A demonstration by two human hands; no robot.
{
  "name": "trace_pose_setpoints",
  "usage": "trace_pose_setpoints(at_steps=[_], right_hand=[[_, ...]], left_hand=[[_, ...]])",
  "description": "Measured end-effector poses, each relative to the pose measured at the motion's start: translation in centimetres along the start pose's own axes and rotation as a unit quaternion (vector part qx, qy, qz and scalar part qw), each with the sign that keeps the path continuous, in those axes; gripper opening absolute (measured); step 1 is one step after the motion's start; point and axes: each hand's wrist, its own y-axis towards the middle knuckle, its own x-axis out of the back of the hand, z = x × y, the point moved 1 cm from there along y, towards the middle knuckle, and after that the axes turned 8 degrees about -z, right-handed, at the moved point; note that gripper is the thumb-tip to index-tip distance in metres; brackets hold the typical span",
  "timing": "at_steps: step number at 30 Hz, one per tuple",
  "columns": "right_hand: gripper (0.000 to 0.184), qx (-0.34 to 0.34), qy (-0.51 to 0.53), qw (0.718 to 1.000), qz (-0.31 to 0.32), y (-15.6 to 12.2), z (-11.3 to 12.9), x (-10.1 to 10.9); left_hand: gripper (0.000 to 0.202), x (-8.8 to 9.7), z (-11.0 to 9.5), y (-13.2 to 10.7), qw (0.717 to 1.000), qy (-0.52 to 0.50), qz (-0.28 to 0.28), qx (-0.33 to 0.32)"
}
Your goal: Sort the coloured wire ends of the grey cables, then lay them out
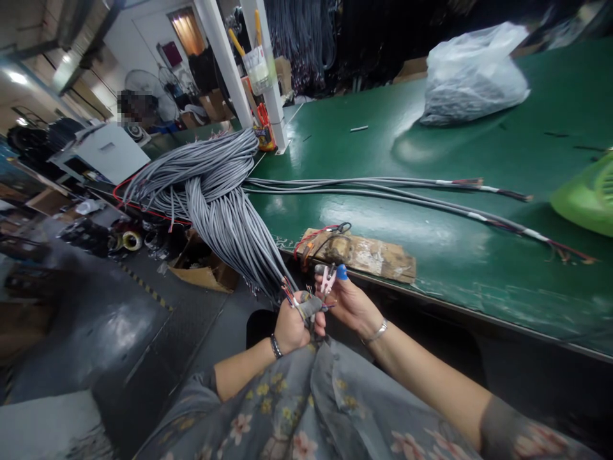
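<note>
Glossy grn bench [354, 153]; hands [291, 326] hold thin multicol wires [288, 291], pink-handled tool [328, 281].

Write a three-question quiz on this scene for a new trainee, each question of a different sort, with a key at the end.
1. Fill in the blank: The right hand holds a small hand tool with ____ handles.

2. Multiple choice: Which of these lies along the near edge of the green tabletop?
A. The white plastic bag
B. The wooden board
C. The electric fan

3. True or false: The left hand is empty.

Key:
1. Pink
2. B, the wooden board
3. False; it holds coloured wires
</note>
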Motion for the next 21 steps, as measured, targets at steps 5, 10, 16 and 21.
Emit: trace_pose_setpoints(at_steps=[5, 10, 16, 21], right_hand=[[0.037, 0.005, -0.017, 1.000, 0.003, -0.3, 0.0, -0.2], [0.047, 0.007, -0.013, 1.000, -0.002, -0.8, 0.2, -0.2], [0.049, 0.015, -0.066, 0.997, 0.039, -1.6, 0.8, 0.0], [0.039, 0.061, -0.106, 0.992, 0.025, -1.9, 0.8, -0.1]], left_hand=[[0.043, 0.0, 0.1, 0.1, 1.000, 0.019, -0.023, 0.000], [0.044, 0.2, 0.2, 0.1, 0.999, 0.038, -0.003, 0.004], [0.043, 0.6, 0.2, -0.8, 0.999, 0.046, -0.009, 0.001], [0.042, 0.3, 0.0, -1.2, 0.999, 0.033, -0.035, -0.026]])
